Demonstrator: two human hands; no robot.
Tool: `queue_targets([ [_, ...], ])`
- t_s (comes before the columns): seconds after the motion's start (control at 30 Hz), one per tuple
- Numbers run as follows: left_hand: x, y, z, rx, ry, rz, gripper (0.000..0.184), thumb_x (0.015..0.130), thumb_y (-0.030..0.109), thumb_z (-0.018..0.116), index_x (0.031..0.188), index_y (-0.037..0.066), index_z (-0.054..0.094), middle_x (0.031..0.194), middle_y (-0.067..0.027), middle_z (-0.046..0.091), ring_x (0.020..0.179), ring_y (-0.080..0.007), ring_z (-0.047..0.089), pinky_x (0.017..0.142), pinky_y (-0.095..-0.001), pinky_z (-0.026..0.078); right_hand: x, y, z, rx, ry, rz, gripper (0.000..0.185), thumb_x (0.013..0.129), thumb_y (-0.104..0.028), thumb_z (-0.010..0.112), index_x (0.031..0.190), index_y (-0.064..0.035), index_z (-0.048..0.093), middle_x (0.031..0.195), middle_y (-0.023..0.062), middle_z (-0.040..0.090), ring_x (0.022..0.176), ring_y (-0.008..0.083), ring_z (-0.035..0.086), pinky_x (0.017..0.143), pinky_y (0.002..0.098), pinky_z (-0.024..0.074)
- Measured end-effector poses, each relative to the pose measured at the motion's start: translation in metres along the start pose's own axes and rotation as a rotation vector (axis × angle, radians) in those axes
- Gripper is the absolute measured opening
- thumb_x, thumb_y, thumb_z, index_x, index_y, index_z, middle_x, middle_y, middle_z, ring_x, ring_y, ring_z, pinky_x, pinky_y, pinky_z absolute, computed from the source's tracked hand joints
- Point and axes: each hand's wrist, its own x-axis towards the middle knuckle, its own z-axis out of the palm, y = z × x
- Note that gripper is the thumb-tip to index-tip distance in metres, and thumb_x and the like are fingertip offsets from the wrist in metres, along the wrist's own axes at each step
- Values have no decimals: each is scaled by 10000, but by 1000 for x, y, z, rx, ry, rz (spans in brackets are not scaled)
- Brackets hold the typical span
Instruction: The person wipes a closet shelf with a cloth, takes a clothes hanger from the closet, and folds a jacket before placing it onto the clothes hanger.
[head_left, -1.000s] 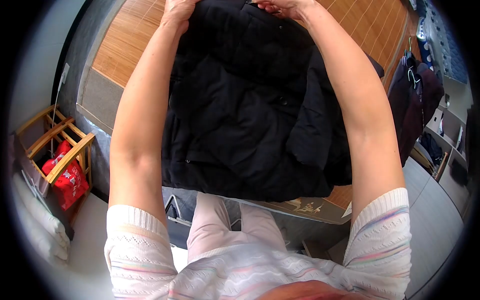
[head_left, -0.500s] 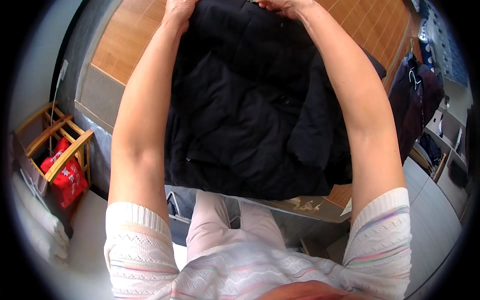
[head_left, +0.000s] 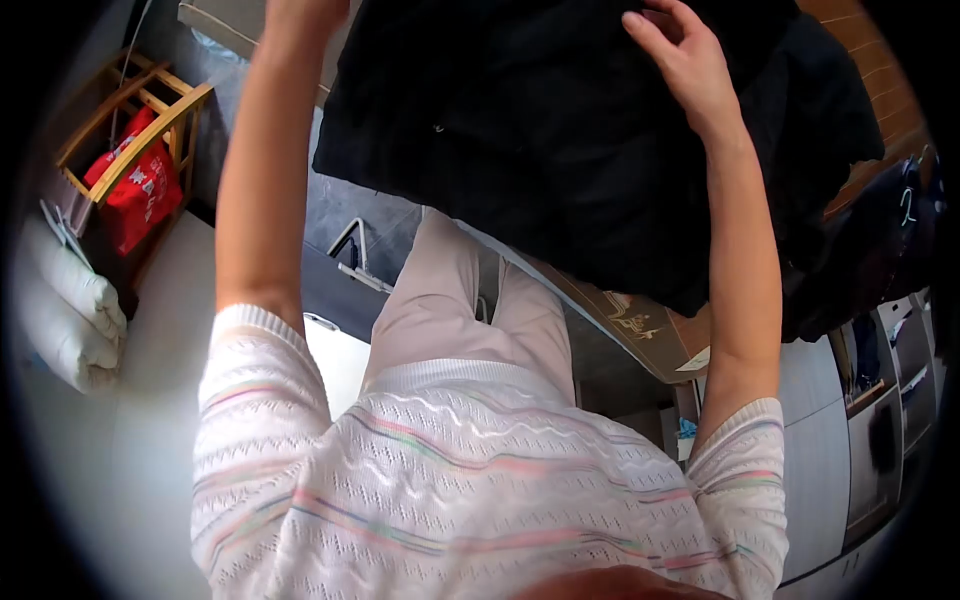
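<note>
A black jacket [head_left: 520, 130] lies spread over a table [head_left: 655, 335] with a wood-patterned top and a dark edge. Its near hem hangs close to the table's front edge, and a bulky black part extends to the right. Above the jacket is my right hand [head_left: 692, 70], thumb and fingers apart, with nothing visible between them; whether it touches the cloth I cannot tell. My left hand [head_left: 308, 10] is at the top edge of the view, left of the jacket, and its fingers are cut off.
To the left stands a wooden rack [head_left: 150, 120] with a red bag [head_left: 145, 195] in it. White rolled bedding [head_left: 75, 310] lies below that. Dark clothes on hangers [head_left: 860, 250] hang at the right, near shelves [head_left: 885, 430]. A metal frame [head_left: 355, 255] shows under the table.
Both hands were at the jacket's far edge. The right hand has let go and come nearer and to the right; the left has moved left. The view has shifted, and the jacket sits higher in it.
</note>
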Motion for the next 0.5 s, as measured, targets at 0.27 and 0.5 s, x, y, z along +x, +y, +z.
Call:
queue_targets([
  [0.27, -192, -50, 102, 85, -224, -341, 153, 783, 44, 557, 918, -15, 597, 621, -54, 600, 545, -100, 568, 523, -231, 458, 30, -46, 23, 30, -327, 160, 453, 782, -226, 671, 1119, 38, 521, 1003, 103, 606, 887, 171, 579, 780, 275, 471],
  [0.5, -185, -53, 133, -712, -160, -544, 188, 841, 48, 545, 1021, -6, 556, 931, -80, 613, 772, -178, 611, 698, -276, 498, -22, -53, -68, 376, -84, -15, 353, 806, -184, 601, 1094, 16, 556, 966, 74, 623, 864, 161, 592, 774, 256, 472],
])
